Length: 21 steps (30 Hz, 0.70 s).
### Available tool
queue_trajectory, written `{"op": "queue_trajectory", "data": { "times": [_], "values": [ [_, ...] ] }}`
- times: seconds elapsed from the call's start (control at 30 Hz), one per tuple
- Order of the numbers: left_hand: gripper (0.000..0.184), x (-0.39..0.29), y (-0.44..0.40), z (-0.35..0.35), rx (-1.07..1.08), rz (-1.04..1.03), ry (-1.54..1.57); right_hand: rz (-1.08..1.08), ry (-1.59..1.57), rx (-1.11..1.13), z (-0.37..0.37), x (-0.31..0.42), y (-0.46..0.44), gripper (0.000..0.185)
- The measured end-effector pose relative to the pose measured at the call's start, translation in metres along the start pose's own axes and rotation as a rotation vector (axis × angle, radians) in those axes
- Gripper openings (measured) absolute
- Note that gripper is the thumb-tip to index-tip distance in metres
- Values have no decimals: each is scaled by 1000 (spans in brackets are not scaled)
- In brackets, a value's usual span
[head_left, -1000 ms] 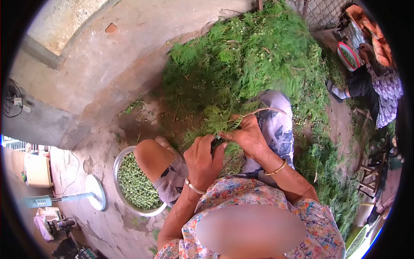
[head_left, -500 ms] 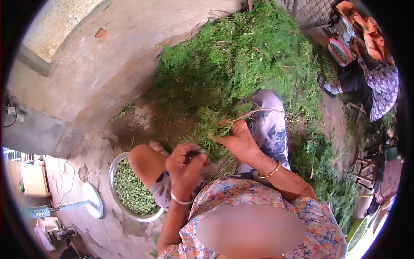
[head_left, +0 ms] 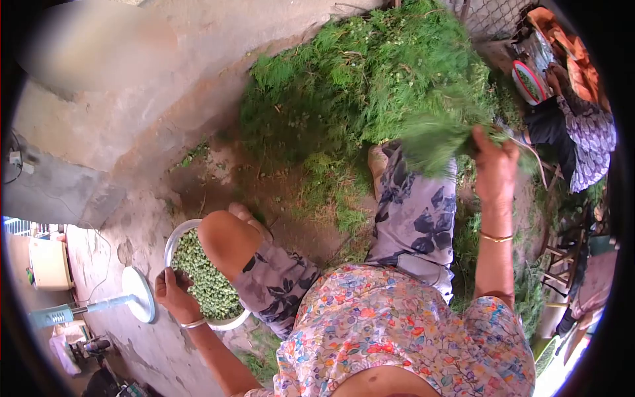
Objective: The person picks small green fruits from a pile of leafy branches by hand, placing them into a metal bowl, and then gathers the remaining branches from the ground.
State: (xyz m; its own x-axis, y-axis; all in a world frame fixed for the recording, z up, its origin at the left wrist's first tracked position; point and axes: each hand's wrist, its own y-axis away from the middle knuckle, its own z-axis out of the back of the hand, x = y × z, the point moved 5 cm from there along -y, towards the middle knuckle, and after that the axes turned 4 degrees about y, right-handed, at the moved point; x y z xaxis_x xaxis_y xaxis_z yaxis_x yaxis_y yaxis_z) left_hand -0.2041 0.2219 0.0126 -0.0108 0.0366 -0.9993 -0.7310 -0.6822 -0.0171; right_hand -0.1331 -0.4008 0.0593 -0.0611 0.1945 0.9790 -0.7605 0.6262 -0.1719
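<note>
At left, round silvery metal basin of green berries sits, seemingly for easy reach; left hand over it, openness and hold unclear. Far right, right hand closes round feathery green sprig.

Left hand hung at the left rim of the basin, fingers loosely bent; contact with rim couldn't be told. Left forearm slanted up toward the basin from its near side, wrist roughly straight. Right hand was well right of the basin and farther ahead than it, fingers curled in a grip, blurred. Right forearm pointed forward, right of the basin. Arms were spread wide. Left knee was bent, overlapping the basin's right side in view; right leg sat well apart, right of the basin.
</note>
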Motion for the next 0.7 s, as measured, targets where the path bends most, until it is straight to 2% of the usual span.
{"op": "queue_trajectory", "data": {
  "times": [0.03, 0.07, 0.1, 0.13, 0.17, 0.23, 0.27, 0.3, 0.37, 0.47, 0.5, 0.57, 0.6, 0.63, 0.7],
  "values": [
    [13, 18, -6, 22, -93, 26, -176, 118, 212, -14, 23, -14, -4, 15],
    [13, 39, -11, 37, -94, 79, -258, -25, -51, -97, 36, -15, 2, 20],
    [14, 65, -18, 55, -55, 173, -280, -164, -61, -142, 71, -54, -10, 21],
    [16, 93, -24, 74, -16, 269, -302, -259, -61, -240, 90, -63, -1, 19],
    [14, 110, -27, 85, -84, 308, -369, -321, 23, -312, 126, -87, 5, 16],
    [13, 124, -35, 93, -82, 334, -373, -349, 179, -539, 209, -140, 30, 14],
    [12, 127, -37, 90, -81, 351, -368, -353, 190, -542, 235, -143, 52, 14],
    [10, 114, -40, 73, -63, 350, -280, -501, 270, -510, 258, -150, 80, 15],
    [10, 95, -63, 47, 31, 266, -294, -793, 423, -434, 295, -161, 122, 18],
    [20, 39, -89, -32, 156, 139, -433, -924, 289, -540, 344, -235, 134, 17],
    [30, 36, -104, -53, 226, 91, -447, -878, 166, -346, 310, -219, 120, 19],
    [37, 14, -109, -124, 456, 84, -583, -653, 225, -104, 245, -184, 70, 18],
    [38, 19, -118, -155, 614, -70, -692, -696, 298, -215, 180, -144, 44, 18],
    [39, 25, -125, -184, 769, -229, -797, -582, 215, -113, 137, -123, 21, 19],
    [44, 24, -104, -252, 942, -463, -950, -398, 165, 34, 33, -54, -11, 25]
  ]
}}
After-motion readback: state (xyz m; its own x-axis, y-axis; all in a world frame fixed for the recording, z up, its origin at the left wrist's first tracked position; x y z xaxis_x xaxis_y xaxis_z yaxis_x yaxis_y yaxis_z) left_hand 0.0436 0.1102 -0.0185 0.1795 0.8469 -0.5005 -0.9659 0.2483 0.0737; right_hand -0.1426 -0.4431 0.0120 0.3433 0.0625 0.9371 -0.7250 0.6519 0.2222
